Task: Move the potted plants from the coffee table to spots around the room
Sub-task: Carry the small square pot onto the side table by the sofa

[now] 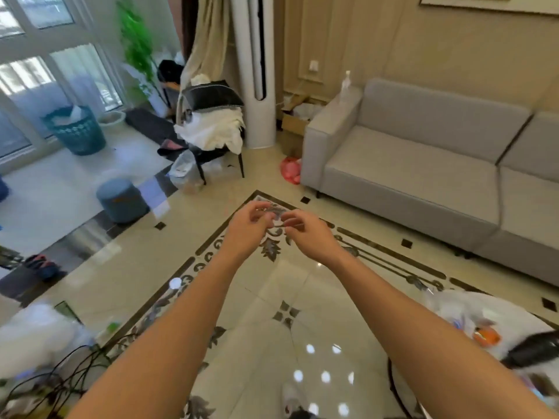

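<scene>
Head view: left hand (251, 228) and right hand (304, 234) nearly touch above the floor (272, 313), fingers loosely curled, nothing visibly held.

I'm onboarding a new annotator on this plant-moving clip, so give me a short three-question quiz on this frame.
1. True or false: the left hand or the right hand holds a potted plant.
2. What lies on the floor beside the sofa armrest? A) red bag B) laundry basket C) round stool
3. Fill in: the tall green plant stands by the ____.
Key: 1 false, neither of the hands holds a pot; 2 A; 3 window.
</scene>
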The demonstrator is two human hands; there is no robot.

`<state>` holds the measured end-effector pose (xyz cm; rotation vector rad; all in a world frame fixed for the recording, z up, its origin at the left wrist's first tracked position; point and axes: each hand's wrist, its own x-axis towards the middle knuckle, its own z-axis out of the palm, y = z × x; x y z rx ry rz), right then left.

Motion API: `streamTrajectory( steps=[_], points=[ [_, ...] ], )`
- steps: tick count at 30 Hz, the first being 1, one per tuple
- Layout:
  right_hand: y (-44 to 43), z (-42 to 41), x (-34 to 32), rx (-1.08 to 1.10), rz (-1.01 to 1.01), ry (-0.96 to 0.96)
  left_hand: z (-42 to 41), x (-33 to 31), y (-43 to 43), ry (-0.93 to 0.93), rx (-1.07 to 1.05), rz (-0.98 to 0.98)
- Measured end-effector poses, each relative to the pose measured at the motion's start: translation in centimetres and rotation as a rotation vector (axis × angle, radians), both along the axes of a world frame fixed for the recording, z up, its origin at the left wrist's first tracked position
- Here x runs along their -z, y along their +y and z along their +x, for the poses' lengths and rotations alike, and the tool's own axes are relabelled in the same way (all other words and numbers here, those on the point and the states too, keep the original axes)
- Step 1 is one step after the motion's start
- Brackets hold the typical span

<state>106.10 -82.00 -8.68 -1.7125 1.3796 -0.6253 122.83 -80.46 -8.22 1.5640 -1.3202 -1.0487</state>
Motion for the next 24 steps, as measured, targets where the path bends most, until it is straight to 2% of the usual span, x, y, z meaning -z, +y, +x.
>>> streamTrajectory(
  steps=[5,12,20,24],
  points=[
    [7.8,-11.6,2.4,0.228,0.025,0.068,-10.9,2.0,3.2,0.045,0.226,0.029],
    [19.3,-28.2,4.5,0.542,0.101,0.022,-27.6,4.5,10.4,0.034,0.49,0.086],
    [29.1,-46.0,6.2,0.686,0.111,-0.018,-45.8,5.9,18.3,-0.048,0.656,0.117],
    [32.7,-55.7,6.5,0.72,0.105,0.015,-53.9,6.2,20.3,-0.043,0.617,0.135]
  ],
)
